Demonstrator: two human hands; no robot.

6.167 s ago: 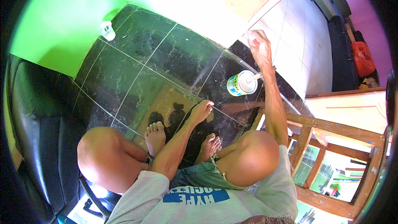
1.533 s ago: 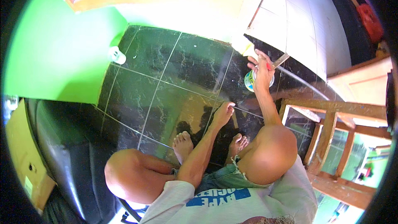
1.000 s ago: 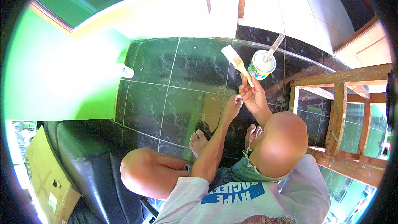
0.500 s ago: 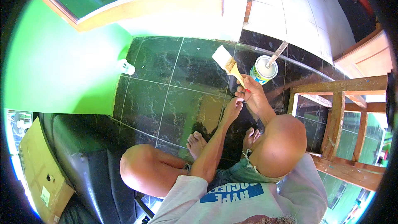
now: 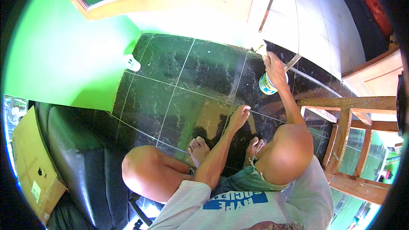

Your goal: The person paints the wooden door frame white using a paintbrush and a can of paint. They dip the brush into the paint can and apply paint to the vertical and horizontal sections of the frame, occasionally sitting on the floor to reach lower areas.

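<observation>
My right hand [image 5: 276,70] is closed around a wide paintbrush [image 5: 259,48], reaching out at the foot of the white wall beside the doorway. Most of the brush's handle is hidden by my fingers, and its pale bristles blend into the bright wall. Under that hand and wrist stands a paint can [image 5: 267,86] with a coloured label, its top partly covered. A flat, paint-stained stick [image 5: 293,61] leans out of the can. My left hand [image 5: 240,117] hovers above the dark tiles between my knees, fingers curled in, with nothing seen in them.
A wooden frame [image 5: 347,102] stands close on the right. Beside the green wall [image 5: 64,59] sits a white container [image 5: 132,63]. A black padded seat [image 5: 85,153] and a cardboard piece [image 5: 32,166] are on the left. A wood-framed glass panel [image 5: 149,0] rises ahead.
My right hand has carried the paintbrush forward, past the can to the wall's base. My left hand has separated from it and moved slightly down. The whole view has shifted a little.
</observation>
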